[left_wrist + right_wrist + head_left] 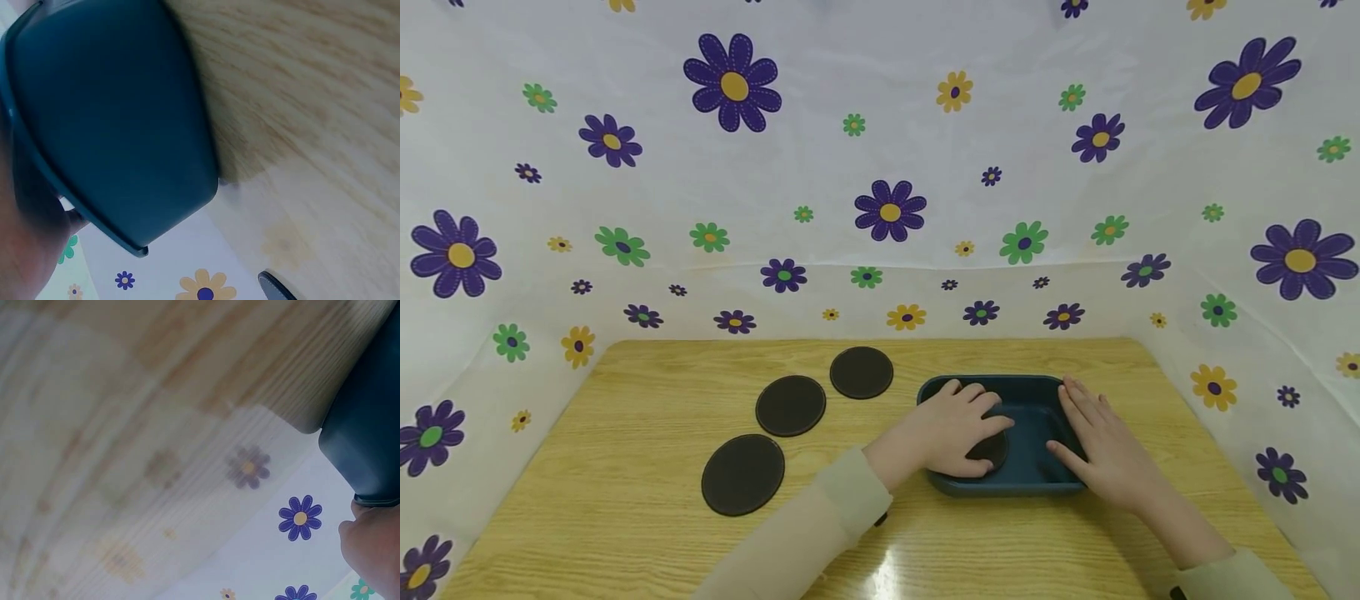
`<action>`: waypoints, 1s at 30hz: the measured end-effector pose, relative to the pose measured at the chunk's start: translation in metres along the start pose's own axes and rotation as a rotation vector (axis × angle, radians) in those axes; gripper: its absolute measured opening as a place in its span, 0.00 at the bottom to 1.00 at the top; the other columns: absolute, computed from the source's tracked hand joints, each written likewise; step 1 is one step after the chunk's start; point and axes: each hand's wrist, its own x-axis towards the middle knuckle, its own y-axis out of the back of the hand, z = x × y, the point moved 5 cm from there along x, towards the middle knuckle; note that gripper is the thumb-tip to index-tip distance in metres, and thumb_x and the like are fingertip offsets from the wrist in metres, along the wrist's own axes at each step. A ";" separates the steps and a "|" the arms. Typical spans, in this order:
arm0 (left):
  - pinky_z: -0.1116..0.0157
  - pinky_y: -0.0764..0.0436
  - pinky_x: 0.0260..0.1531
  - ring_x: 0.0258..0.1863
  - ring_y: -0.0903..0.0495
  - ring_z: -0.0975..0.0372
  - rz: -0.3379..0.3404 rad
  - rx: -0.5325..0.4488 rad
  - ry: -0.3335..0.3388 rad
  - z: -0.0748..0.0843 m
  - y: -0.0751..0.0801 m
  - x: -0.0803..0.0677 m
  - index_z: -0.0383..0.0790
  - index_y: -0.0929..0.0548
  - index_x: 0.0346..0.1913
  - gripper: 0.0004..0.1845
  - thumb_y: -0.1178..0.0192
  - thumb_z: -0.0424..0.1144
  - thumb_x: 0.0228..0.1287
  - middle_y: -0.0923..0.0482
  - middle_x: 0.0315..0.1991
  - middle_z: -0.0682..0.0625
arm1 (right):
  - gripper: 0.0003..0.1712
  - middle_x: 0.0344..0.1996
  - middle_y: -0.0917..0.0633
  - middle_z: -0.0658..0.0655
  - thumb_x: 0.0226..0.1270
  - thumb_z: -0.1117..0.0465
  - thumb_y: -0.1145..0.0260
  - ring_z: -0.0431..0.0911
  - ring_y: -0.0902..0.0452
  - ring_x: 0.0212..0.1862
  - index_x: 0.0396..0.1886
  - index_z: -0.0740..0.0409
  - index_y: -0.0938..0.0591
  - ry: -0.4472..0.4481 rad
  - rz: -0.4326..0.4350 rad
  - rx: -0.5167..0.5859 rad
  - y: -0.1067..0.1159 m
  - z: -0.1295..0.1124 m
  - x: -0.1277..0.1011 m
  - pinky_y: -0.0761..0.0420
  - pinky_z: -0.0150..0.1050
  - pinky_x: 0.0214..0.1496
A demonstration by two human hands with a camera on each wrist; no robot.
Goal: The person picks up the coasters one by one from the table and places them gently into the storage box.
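The left sleeve (790,533) is closest, long and pale, and it runs up to the left hand (958,432). That hand reaches down into the dark blue box (1032,437), with its fingers and thumb spread over the black disc (991,451). The black disc is right under the hand, in the left part of the box, and a bit of it peeks out between the thumb and the first finger. I cannot tell if the hand pinches it or just rests on it, because the hand hides most of it. The right hand (1101,450) is across the box from the left hand. Its fingers are straight and lie along the right edge of the box, and its thumb sticks out wide, away from them. The right sleeve (1232,577) is below that hand, on the side near the person. More black discs lie flat to the left of the left hand. The big one (742,475) is lowest, the middle one (791,406) is a bit farther away, and the top one (861,372) is up past the wrist. They do not touch each other. Under both hands and the box is a wood table (617,492). Behind the hands hangs a white cloth (827,50) with purple, yellow and green flowers.
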 end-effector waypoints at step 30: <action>0.48 0.29 0.75 0.78 0.32 0.52 0.087 -0.032 0.062 -0.031 0.016 -0.087 0.57 0.27 0.77 0.33 0.42 0.64 0.74 0.33 0.79 0.48 | 0.48 0.84 0.44 0.72 0.80 0.45 0.38 0.61 0.55 0.87 0.83 0.73 0.44 -0.003 -0.004 -0.004 -0.003 0.003 -0.002 0.75 0.37 0.86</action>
